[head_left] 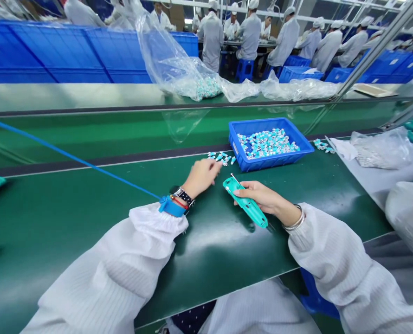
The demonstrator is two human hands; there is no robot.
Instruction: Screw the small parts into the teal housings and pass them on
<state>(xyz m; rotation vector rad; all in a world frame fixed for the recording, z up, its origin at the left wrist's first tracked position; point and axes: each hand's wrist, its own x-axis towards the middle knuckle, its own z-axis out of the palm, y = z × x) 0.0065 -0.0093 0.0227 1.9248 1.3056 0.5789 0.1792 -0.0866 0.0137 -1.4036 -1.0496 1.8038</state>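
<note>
My right hand [262, 197] is closed round a teal pen-shaped plastic tool [245, 203] with a thin metal tip, held just above the green table [88, 218]. My left hand [202, 175] reaches forward with fingers curled, its fingertips at a small heap of teal-and-white parts [222, 157] lying on the table. What the fingers pinch, if anything, is hidden. A blue tray [299, 139] holding several of the same small parts stands just beyond and to the right. A blue strap with a blue cord [70, 157] is on my left wrist, beside a watch.
Clear plastic bags [178, 69] with more parts lie across the belt. Blue crates [70, 55] line the far left. Workers in white coats [250, 32] sit at a far bench. More bags and white cloth [380, 150] lie at right.
</note>
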